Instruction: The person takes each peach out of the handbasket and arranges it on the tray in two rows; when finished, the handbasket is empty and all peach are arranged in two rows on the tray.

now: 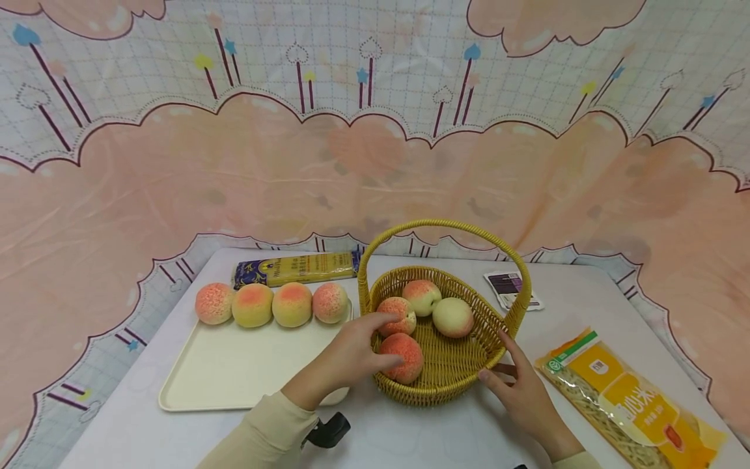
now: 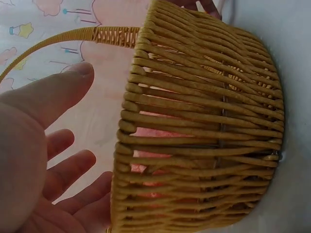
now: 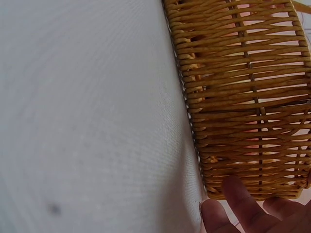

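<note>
My main worry from here is the left hand (image 1: 354,352): it reaches over the left rim of the basket (image 1: 430,394), thumb above the front peach (image 1: 403,359), fingertips over the side peach (image 1: 398,315). I can't tell whether skin meets fruit. The grip is wide, thumb well apart from the fingers, and holds nothing. If it closes with both in its span, I judge it could pinch one and shove the other across the bare floor of the basket. A wrist dropped too low could catch the rim and tip that side.

The right hand (image 1: 521,394) has thumb and fingers spread, touching the outer wall near the foot of the handle (image 1: 443,223); it clasps nothing that I can see. I'd call that a light brace, so a hard push from the left could slide the basket.

The basket sits upright on the table (image 1: 404,443), right of the tray (image 1: 234,374): golden-brown wicker, rounded, gaps in its wall, handle arched overhead. Of its four peaches, the front one is the reddest; the side peach is speckled, the back peach (image 1: 420,296) blushed above cream, the pale peach (image 1: 453,317) mostly cream.
</note>
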The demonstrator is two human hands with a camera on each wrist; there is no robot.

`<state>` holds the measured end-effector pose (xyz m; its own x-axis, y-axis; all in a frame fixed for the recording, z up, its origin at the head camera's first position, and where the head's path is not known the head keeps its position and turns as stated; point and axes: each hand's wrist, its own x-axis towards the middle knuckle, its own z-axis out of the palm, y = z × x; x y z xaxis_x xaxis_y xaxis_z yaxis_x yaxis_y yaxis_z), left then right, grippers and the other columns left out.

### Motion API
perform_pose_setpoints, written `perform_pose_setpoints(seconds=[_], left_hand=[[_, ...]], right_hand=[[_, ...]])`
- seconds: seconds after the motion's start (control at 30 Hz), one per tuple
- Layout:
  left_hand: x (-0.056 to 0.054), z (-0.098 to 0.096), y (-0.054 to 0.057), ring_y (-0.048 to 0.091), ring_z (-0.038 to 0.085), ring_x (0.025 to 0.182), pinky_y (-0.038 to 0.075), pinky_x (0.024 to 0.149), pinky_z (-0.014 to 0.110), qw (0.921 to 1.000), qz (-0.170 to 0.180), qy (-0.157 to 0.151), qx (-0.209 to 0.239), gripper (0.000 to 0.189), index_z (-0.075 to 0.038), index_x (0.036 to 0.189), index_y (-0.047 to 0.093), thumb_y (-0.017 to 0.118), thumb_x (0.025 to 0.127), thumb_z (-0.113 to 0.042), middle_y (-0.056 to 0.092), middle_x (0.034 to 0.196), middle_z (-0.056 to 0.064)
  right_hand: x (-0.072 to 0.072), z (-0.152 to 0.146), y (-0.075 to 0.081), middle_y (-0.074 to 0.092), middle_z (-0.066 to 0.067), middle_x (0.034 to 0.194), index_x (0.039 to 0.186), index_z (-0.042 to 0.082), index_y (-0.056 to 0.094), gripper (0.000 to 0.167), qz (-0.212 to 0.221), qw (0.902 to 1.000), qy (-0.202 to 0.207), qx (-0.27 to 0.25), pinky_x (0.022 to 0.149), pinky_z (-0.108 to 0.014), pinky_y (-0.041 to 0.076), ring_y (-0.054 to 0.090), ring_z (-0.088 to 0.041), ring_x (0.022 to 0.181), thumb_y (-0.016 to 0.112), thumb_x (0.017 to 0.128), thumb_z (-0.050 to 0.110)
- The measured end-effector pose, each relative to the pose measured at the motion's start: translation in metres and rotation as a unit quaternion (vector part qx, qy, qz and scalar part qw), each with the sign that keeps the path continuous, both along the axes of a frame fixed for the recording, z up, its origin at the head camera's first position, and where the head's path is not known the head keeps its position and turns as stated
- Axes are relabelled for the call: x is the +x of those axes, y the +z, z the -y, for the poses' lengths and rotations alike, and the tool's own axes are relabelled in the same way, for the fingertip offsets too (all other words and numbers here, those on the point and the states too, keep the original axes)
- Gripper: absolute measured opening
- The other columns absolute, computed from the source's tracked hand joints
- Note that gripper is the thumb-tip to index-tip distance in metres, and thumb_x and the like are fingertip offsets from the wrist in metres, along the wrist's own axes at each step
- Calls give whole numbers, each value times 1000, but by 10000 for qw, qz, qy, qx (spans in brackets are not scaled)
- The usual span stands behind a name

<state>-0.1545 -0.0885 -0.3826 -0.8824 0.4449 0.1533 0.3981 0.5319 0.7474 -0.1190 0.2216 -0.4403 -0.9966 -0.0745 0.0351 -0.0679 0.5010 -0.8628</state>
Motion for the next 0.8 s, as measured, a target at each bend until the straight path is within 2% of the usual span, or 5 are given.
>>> perform_pose_setpoints(seconds=[0.17,0.4,0.57,0.8], left_hand=[[-7,-10,0,59,29,117,49,96,46,9998,73,-21,-186,66,-5,139,56,83,84,-28,61,131,11],[-13,-17,-3,53,29,126,44,104,46,9988,-141,-115,-462,65,-5,138,56,83,83,-29,58,136,10],[-16,-20,-5,57,28,120,46,100,45,9984,-153,-146,-523,64,-6,136,58,82,83,-31,61,131,9],[-19,-24,-6,59,25,117,48,99,41,9977,-177,-124,-643,62,-5,134,60,83,83,-30,64,129,7]], right_hand=[[0,0,0,19,-31,158,159,3,15,82,-9,10000,6,-30,82,-38,56,57,-44,118,66,98,21],[0,0,0,18,-31,158,159,4,15,82,67,10000,-1,-54,85,-46,56,56,-45,119,67,98,21],[-1,0,-1,18,-30,159,160,4,14,83,116,9999,-5,-59,86,-48,55,55,-45,120,67,98,22],[0,0,-2,19,-31,158,160,5,14,83,71,10000,-16,-59,84,-42,56,56,-44,119,67,98,21]])
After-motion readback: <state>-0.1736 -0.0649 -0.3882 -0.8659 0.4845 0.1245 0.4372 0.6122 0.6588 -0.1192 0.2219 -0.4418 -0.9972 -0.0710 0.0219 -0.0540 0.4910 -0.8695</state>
